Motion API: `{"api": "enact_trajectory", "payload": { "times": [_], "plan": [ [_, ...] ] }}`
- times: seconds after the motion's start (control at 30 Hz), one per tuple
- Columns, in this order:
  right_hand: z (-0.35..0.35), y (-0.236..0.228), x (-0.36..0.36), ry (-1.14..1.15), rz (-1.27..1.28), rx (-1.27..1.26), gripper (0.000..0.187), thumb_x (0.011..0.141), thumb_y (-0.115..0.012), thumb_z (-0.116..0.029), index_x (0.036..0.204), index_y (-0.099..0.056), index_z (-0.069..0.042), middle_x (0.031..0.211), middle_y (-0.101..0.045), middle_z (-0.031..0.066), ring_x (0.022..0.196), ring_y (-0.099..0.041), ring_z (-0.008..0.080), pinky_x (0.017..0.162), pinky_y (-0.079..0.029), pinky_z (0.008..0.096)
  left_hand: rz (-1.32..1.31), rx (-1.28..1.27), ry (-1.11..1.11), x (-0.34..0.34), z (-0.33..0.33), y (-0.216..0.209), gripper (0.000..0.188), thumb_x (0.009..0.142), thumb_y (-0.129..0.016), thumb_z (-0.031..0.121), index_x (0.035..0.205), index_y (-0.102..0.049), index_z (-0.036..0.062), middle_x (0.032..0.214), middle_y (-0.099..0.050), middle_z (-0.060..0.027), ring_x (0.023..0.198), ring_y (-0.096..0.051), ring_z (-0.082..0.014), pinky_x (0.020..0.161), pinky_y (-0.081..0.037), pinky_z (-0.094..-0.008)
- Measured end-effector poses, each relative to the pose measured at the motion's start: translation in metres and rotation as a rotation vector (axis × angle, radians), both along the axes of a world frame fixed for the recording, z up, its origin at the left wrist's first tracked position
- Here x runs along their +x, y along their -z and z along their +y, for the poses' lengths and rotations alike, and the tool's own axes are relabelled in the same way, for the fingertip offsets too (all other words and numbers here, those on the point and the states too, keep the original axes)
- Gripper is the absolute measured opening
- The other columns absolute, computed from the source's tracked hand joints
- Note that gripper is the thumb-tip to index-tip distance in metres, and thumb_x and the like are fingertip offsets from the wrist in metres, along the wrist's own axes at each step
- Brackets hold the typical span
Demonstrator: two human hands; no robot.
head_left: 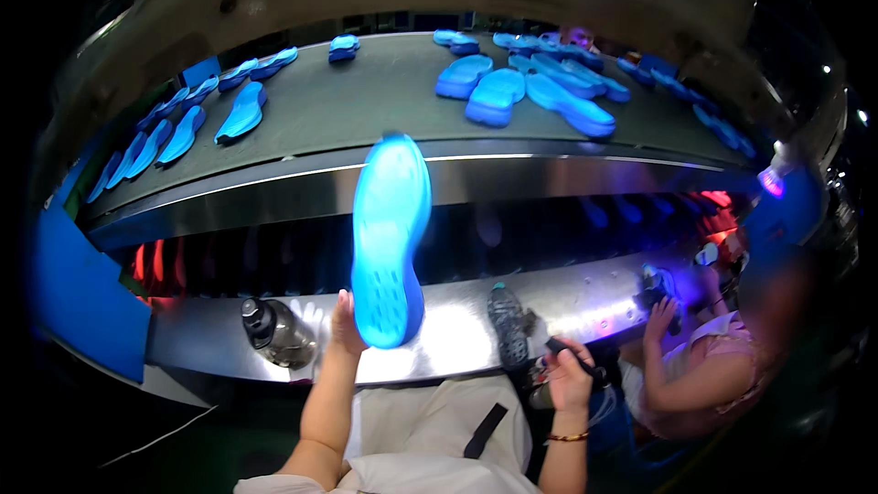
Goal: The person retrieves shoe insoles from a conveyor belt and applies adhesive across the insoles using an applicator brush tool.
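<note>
A bright blue shoe sole (391, 229) stands upright in my left hand (346, 327), gripped near its lower end above the metal bench. A row of small slots shows on the sole's lower part. My right hand (572, 377) is closed around a black handle-like tool (585, 364); its working end cannot be made out. Beside that hand, on the bench, lies a dark grey shoe-shaped piece (508, 322) with a patterned surface.
Behind the metal bench (448, 361) runs a green conveyor belt (366, 101) carrying several blue soles (498, 91). A dark bottle (279, 334) stands on the bench at left. At right, another person (704, 366) works close by. Red-lit and dark soles line a lower shelf.
</note>
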State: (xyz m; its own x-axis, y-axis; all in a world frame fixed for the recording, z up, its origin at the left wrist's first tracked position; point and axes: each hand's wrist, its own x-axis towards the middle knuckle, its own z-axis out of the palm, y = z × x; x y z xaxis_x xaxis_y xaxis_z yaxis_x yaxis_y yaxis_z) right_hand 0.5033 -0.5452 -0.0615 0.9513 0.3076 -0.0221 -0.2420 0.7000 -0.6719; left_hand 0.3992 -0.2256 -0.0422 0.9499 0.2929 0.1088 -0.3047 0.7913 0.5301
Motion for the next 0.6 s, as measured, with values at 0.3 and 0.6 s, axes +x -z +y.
{"api": "enact_trajectory", "payload": {
  "times": [0.3, 0.6],
  "plan": [
    [0.049, -0.026, 0.003, -0.339, -0.188, -0.156, 0.023, 0.077, -0.054, 0.0, 0.098, -0.057, 0.006, 0.099, -0.06, 0.0193, 0.094, -0.057, 0.025, 0.088, -0.044, 0.0345, 0.201, -0.091, 0.431, -0.004, -0.082, 0.029, 0.087, 0.075, -0.032, 0.072, 0.132, -0.031, 0.0068, 0.123, -0.044, -0.0221, 0.107, -0.05, -0.0356, 0.093, -0.038, -0.0476],
    [0.101, -0.027, 0.016, -0.317, -0.095, -0.29, 0.017, 0.078, -0.059, -0.002, 0.094, -0.06, 0.004, 0.089, -0.063, 0.01, 0.079, -0.059, 0.0133, 0.073, -0.046, 0.0226, 0.244, -0.23, 0.388, -0.014, -0.1, 0.003, 0.092, 0.076, -0.003, 0.074, 0.13, -0.033, 0.0061, 0.116, -0.05, -0.0208, 0.103, -0.053, -0.034, 0.089, -0.042, -0.0442]
  ]
}}
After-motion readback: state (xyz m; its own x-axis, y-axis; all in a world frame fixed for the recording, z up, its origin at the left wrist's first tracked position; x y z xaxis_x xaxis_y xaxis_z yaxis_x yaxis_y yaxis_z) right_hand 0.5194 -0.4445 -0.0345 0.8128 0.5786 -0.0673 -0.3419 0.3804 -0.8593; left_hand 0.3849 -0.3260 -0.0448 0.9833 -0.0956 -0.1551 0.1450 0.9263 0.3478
